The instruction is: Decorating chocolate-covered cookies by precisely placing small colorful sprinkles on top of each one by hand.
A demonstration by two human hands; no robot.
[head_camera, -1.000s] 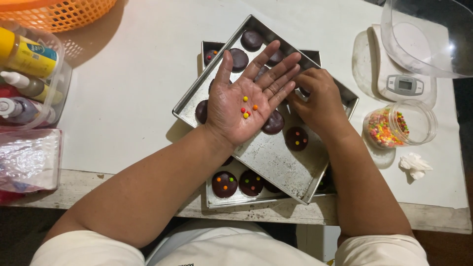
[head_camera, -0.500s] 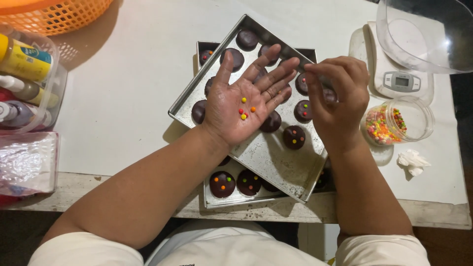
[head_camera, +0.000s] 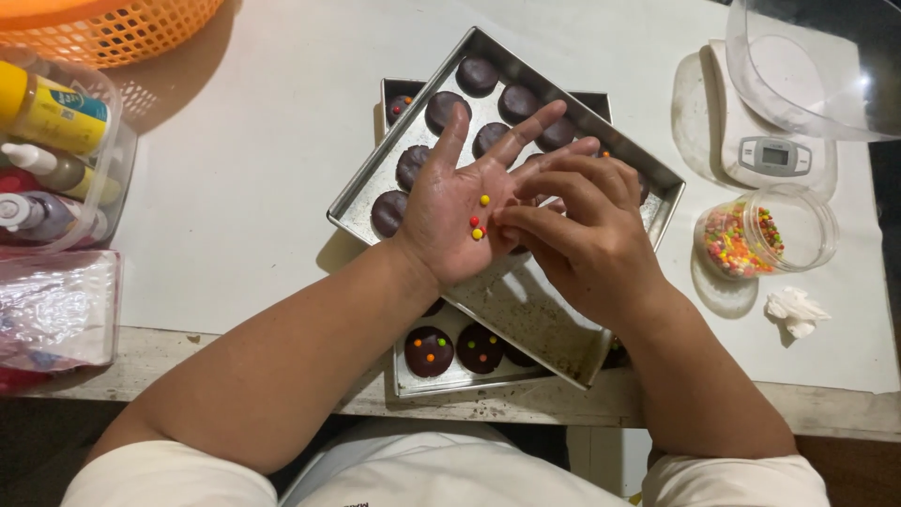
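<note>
Small coloured candies (head_camera: 478, 223) lying in the open, palm-up left hand (head_camera: 460, 211), right hand (head_camera: 582, 235) with fingertips pinched at those candies, both above a metal tray (head_camera: 526, 310) of chocolate rounds (head_camera: 442, 110), candy jar (head_camera: 762, 231) near the right, kitchen scale (head_camera: 774, 155) behind it.

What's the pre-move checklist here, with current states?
1. Candies in left hand palm: ok, a few small ones lie there.
2. Right hand at the candies: ok, fingertips reach into the palm; whether one is pinched, cannot tell.
3. Bare discs in top tray: ok, several dark discs show no candies.
4. Top tray seated: not ok, it lies skewed across the lower tray.
5. Candy jar in reach: ok, open, right of the trays.
</note>
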